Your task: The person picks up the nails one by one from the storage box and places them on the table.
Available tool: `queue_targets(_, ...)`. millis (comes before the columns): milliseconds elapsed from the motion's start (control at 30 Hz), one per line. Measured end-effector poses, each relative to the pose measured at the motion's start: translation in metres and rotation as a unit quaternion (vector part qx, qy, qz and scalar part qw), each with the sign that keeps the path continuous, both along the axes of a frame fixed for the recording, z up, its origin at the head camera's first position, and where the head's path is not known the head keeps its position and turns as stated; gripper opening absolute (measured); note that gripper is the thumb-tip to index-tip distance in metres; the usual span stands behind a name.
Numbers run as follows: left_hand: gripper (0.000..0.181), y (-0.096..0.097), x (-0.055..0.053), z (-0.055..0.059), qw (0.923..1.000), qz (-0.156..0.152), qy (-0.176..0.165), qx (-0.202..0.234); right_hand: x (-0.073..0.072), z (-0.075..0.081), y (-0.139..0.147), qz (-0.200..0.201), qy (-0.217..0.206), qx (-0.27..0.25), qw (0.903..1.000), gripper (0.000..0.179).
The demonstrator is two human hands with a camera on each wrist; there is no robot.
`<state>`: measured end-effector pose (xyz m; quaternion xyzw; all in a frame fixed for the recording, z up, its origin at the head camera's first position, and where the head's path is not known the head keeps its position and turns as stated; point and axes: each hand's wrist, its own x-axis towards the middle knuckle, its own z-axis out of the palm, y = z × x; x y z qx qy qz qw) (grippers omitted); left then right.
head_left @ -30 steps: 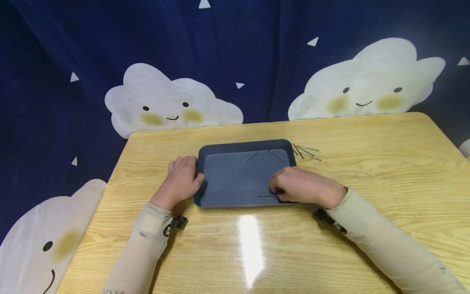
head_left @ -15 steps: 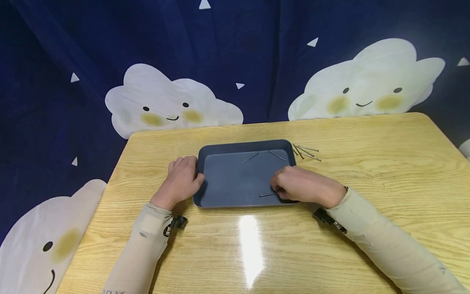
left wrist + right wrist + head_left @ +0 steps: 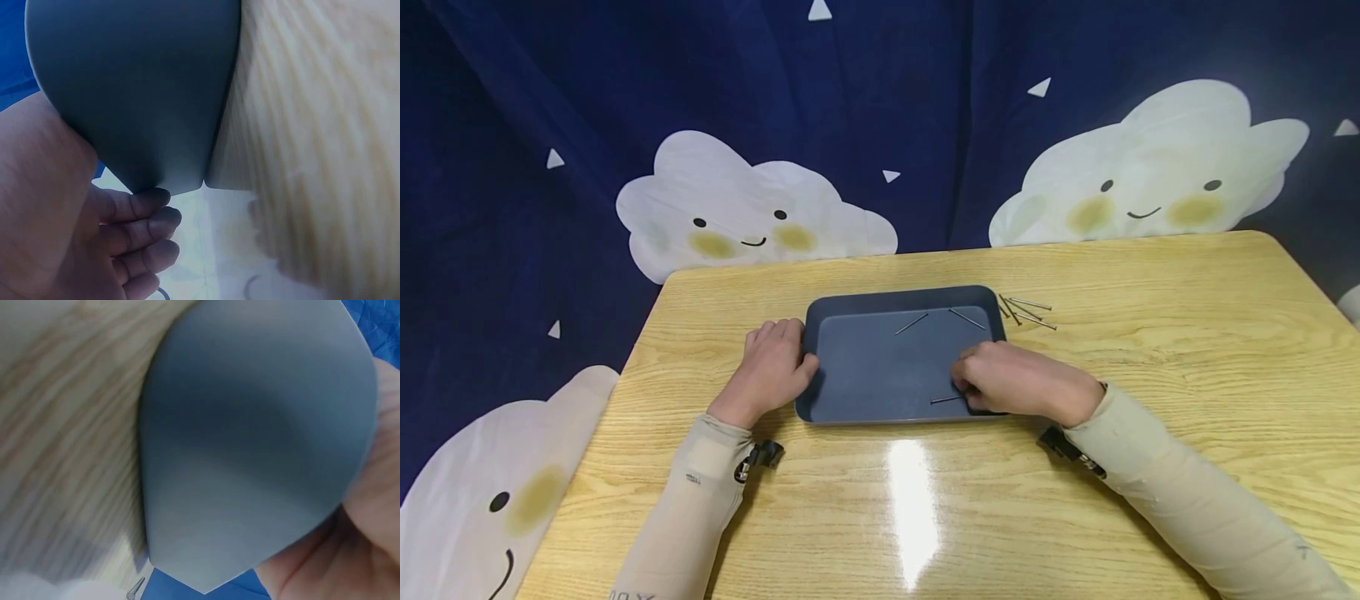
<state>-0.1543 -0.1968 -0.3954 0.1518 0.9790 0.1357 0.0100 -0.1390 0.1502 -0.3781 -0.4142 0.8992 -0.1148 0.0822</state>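
Note:
A shallow dark grey tray (image 3: 880, 367) lies on the wooden table. My left hand (image 3: 767, 371) grips its left wall, thumb over the rim; in the left wrist view the curled fingers (image 3: 147, 240) are on the outer side. My right hand (image 3: 1011, 379) reaches over the right wall into the tray's near right corner. It pinches a thin nail (image 3: 947, 399), whose other end points left; the fingertips are mostly hidden. Two more nails, one slanting (image 3: 912, 323) and one near the far right corner (image 3: 966, 318), lie on the tray floor.
Several loose nails (image 3: 1030, 314) lie in a small pile on the table (image 3: 1150, 333), just outside the tray's far right corner. Behind the table hangs a dark blue curtain (image 3: 925, 100) with white clouds. Each wrist carries a small black camera mount (image 3: 767, 454).
The nail at my right hand has tilted slightly, its left end staying near the tray floor. My right hand has barely shifted. The left hand and tray have stayed in place.

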Motion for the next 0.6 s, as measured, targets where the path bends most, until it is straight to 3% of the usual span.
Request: queue_targets(600, 0.033, -0.0002, -0.0001, -0.0010, 1.0000, 0.000, 0.003, 0.001, 0.0010, 0.0001, -0.0034, -0.002, 0.006, 0.012, 0.9999, 0.030)
